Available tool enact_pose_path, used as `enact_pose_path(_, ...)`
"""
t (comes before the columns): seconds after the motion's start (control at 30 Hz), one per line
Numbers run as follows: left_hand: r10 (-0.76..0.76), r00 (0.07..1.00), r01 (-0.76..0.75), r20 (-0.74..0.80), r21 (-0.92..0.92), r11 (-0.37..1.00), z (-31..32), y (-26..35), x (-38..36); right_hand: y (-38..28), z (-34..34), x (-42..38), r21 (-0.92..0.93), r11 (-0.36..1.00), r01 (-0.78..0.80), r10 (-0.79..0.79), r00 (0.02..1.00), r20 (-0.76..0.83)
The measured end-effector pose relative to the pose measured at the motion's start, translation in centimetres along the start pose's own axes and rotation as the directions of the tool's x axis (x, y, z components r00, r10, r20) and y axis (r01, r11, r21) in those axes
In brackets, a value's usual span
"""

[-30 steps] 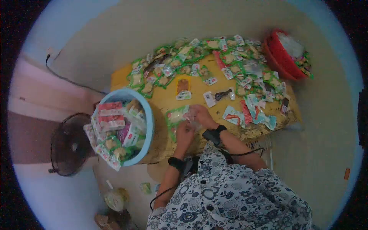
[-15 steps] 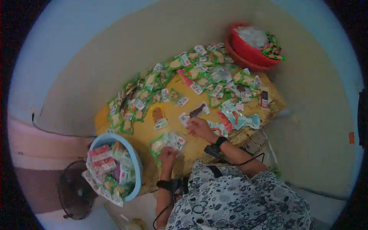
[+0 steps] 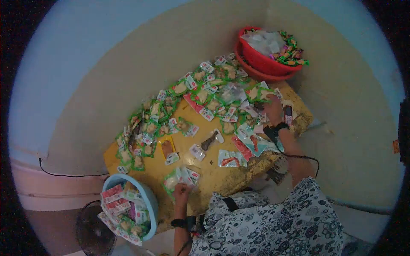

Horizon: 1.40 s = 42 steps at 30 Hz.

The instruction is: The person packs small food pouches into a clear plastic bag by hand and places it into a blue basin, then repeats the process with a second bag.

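Note:
My left hand [image 3: 183, 192] is closed on the edge of a few small snack packets [image 3: 173, 181], one green-edged with pale food inside and others white with red print, low over the table's front. My right hand [image 3: 273, 109] reaches to the right side of the pile, touching or just over green-edged snack packets [image 3: 258, 91]; its fingers are not clear enough to read. Between the hands lie a dark-brown packet [image 3: 209, 141], a white packet [image 3: 197, 151], a yellow-edged packet [image 3: 168, 147], a white packet with a red-orange picture [image 3: 232, 158] and a light-blue packet [image 3: 252, 138].
A yellow, worn table [image 3: 192, 164] carries a long pile of green-edged packets [image 3: 151, 123] along its far side. A light-blue basin [image 3: 153, 213] full of packets stands at the left, near a fan [image 3: 95, 226]. Red basins [image 3: 267, 57] with wrapped snacks sit at the back right.
My right hand has moved from the white packet near the middle to the pile's right side. My left hand stays on its packets. The view has shifted slightly.

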<state>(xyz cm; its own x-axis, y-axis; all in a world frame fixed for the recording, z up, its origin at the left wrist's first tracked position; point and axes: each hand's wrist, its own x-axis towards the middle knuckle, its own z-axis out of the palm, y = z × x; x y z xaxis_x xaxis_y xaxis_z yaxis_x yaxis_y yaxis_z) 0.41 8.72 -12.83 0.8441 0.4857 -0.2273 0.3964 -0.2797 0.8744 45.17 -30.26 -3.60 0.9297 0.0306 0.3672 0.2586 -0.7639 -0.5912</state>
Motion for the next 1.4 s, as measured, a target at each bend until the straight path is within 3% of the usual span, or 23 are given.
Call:
enact_pose_path(0.1,-0.053,0.998,0.046,-0.033,-0.198,0.979,0.0,3.4,-1.3,2.0,-0.6,1.5,-0.288,0.939,0.189,-0.200,0.980,-0.011)
enact_pose_path(0.2,-0.125,0.990,0.112,-0.059,-0.183,0.977,-0.2,8.5,-2.1,1.0,-1.3,2.3,-0.293,0.950,0.111,-0.065,0.984,0.164)
enact_pose_path(0.3,-0.154,0.988,0.145,-0.018,-0.247,0.958,-0.4,9.2,-2.2,1.2,-0.5,2.8,-0.326,0.933,0.152,-0.110,0.983,0.144)
enact_pose_path(0.4,-0.208,0.978,0.206,0.013,-0.217,0.954,-0.5,10.7,-2.3,0.7,-0.8,3.6,-0.328,0.940,0.095,0.010,0.953,0.304)
enact_pose_path(0.5,0.017,1.000,-0.021,-0.020,-0.235,0.972,-0.2,7.1,-1.8,-1.1,-1.4,3.4,-0.442,0.890,0.115,0.037,0.947,0.320)
enact_pose_path(0.6,-0.017,0.998,0.001,-0.055,-0.277,0.961,0.1,3.0,-1.4,1.9,0.6,3.8,-0.385,0.892,0.237,-0.131,0.951,0.281)
enact_pose_path(0.7,0.100,0.989,-0.121,-0.108,-0.207,0.971,0.5,1.6,-0.9,0.2,-0.9,3.7,-0.400,0.893,0.205,-0.137,0.972,0.191)
enact_pose_path(0.8,0.383,0.910,-0.396,-0.157,-0.058,0.916,0.6,1.8,-0.3,-2.6,-2.3,3.9,-0.084,0.994,-0.064,0.069,0.996,0.048)
enact_pose_path(0.83,0.270,0.950,-0.293,-0.155,-0.156,0.943,0.6,1.0,-0.4,-3.6,-2.8,3.7,0.160,0.984,-0.076,0.066,0.996,0.066)
enact_pose_path(0.9,0.031,0.991,-0.074,-0.127,-0.344,0.936,0.7,0.2,-0.8,-5.7,-3.0,3.3,0.610,0.786,-0.104,0.041,0.992,0.115)
enact_pose_path(0.97,-0.077,0.997,0.076,0.010,-0.312,0.947,-0.1,3.3,-1.6,-6.3,-2.5,1.8,0.549,0.832,0.080,-0.197,0.967,0.159)
enact_pose_path(1.0,-0.131,0.989,0.147,0.074,-0.290,0.946,-0.9,5.6,-1.8,-6.9,-2.0,0.1,0.582,0.811,0.053,-0.219,0.951,0.218)
enact_pose_path(1.03,-0.079,0.995,0.092,0.055,-0.298,0.950,-1.4,7.1,-2.5,-7.6,-1.7,-1.6,0.611,0.791,0.022,-0.240,0.931,0.277)
enact_pose_path(1.1,0.017,1.000,-0.014,0.006,-0.300,0.954,-2.1,9.6,-3.7,-13.7,-3.2,-6.2,0.694,0.639,-0.330,-0.095,0.862,0.498)
enact_pose_path(1.13,-0.016,1.000,0.023,0.024,-0.328,0.945,-2.4,10.5,-4.2,-17.6,-4.5,-8.7,0.682,0.528,-0.506,-0.016,0.797,0.604)
enact_pose_path(1.17,-0.047,0.998,0.060,0.043,-0.354,0.933,-2.6,11.3,-4.5,-16.8,-3.3,-10.3,0.641,0.766,-0.055,-0.274,0.874,0.402)
enact_pose_path(1.2,-0.079,0.995,0.099,0.066,-0.379,0.920,-2.8,12.2,-4.8,-15.0,-1.7,-11.8,0.463,0.780,0.421,-0.568,0.787,0.241)
enact_pose_path(1.23,-0.087,0.991,0.119,0.104,-0.354,0.928,-3.2,13.6,-4.9,-17.7,-2.5,-13.6,0.651,0.757,-0.064,-0.391,0.754,0.528)
enact_pose_path(1.27,-0.087,0.986,0.131,0.144,-0.334,0.933,-3.7,14.5,-5.2,-20.4,-3.3,-15.4,0.594,0.585,-0.552,-0.169,0.634,0.755)
enact_pose_path(1.37,-0.179,0.973,0.229,0.144,-0.588,0.776,-2.8,18.2,-6.4,-21.0,-1.6,-17.7,0.422,0.786,-0.452,-0.404,0.141,0.904)
enact_pose_path(1.4,-0.122,0.979,0.189,0.166,-0.488,0.852,-2.2,17.6,-6.3,-20.0,0.0,-19.2,0.489,0.823,-0.288,-0.475,0.121,0.872)
